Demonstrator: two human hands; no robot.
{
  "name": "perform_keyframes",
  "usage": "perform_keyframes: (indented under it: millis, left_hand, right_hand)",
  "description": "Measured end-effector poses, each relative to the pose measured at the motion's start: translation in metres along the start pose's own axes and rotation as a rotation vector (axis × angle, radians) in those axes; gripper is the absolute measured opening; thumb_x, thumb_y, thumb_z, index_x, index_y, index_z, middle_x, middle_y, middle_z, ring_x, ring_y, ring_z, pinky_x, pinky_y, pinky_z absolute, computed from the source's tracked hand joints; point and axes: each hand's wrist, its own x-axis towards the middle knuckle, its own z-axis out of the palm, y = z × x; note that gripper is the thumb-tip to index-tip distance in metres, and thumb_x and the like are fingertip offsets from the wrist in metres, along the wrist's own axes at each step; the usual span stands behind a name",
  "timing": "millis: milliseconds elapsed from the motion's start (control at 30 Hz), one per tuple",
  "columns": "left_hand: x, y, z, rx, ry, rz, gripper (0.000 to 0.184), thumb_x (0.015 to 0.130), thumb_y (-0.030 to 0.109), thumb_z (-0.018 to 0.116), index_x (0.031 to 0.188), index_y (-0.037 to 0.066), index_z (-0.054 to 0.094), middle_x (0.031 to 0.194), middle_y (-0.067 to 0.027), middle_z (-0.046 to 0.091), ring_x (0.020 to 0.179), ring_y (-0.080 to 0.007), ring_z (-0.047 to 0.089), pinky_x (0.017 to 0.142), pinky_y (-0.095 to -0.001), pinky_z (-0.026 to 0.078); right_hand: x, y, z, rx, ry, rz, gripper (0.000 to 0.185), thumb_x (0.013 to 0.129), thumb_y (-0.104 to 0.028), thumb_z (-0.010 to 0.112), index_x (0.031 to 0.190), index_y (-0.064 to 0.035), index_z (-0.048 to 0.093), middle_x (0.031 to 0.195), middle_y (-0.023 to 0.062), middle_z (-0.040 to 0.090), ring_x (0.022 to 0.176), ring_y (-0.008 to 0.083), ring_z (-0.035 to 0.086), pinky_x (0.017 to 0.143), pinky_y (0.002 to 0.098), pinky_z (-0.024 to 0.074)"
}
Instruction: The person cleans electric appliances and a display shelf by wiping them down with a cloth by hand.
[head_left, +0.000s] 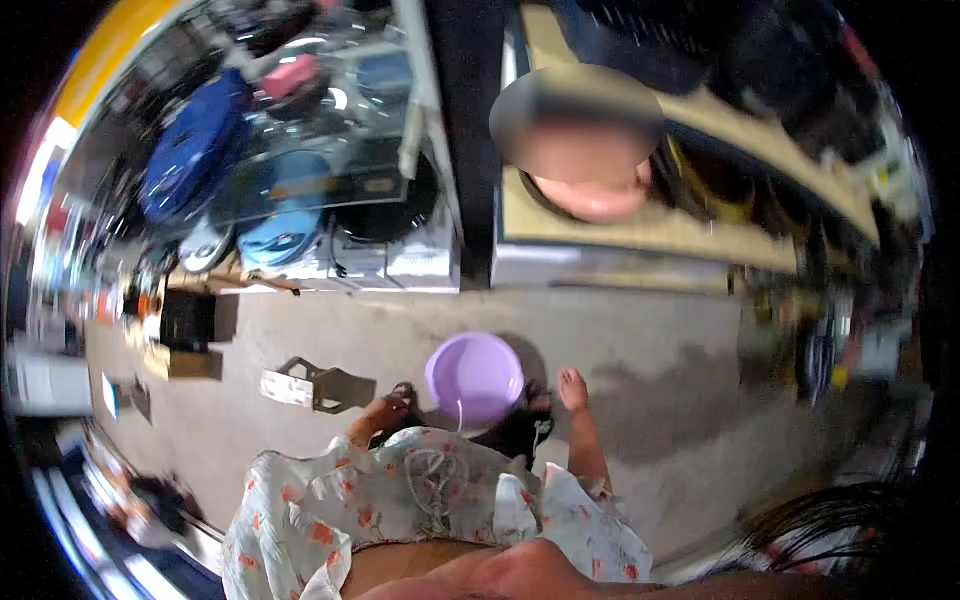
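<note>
A light purple basin [474,377] stands on the floor near my feet, with a thin pale strip at its near rim. Left of it hangs my left hand [387,410], close to a dark shoe; its fingers are too small and dark to make out. On the basin's other side, my right hand [573,389] hangs apart from it, its fingers loosely extended with nothing seen in them. The basin is touched by neither hand, as far as the view shows.
Ahead on the left, a glass-fronted shelf [432,130] holds blue items and pans. A wooden shelf [620,236] on the right bears a pinkish round object, partly blurred. A dark folding frame with a white label [287,388] lies on the floor [660,470].
</note>
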Motion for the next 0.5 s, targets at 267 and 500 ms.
perform_keyframes:
  millis: [267,500]
  left_hand:
    - [-0.082,-0.141,-0.097,0.218,0.032,-0.109,0.023,0.086,0.030,0.057,0.088,0.010,0.068,0.085,-0.0152,0.068,0.081,-0.0342,0.065,0.069,-0.0450,0.052]
    - [-0.036,0.109,-0.230,0.279,0.491,0.335,0.022,0.083,0.011,0.057,0.103,0.009,0.066,0.089,-0.0108,0.065,0.079,-0.0312,0.063,0.067,-0.0409,0.051]
  right_hand:
    - [-0.218,-0.053,0.187,-0.257,-0.399,0.059,0.042,0.089,-0.034,0.056,0.119,-0.0044,0.057,0.105,0.0199,0.064,0.103,0.0351,0.060,0.089,0.0408,0.0460]
    - [-0.279,-0.030,0.188,0.566,-0.285,0.344,0.033,0.092,-0.023,0.055,0.117,-0.0007,0.058,0.113,0.0175,0.063,0.104,0.0280,0.060,0.089,0.0355,0.0463]
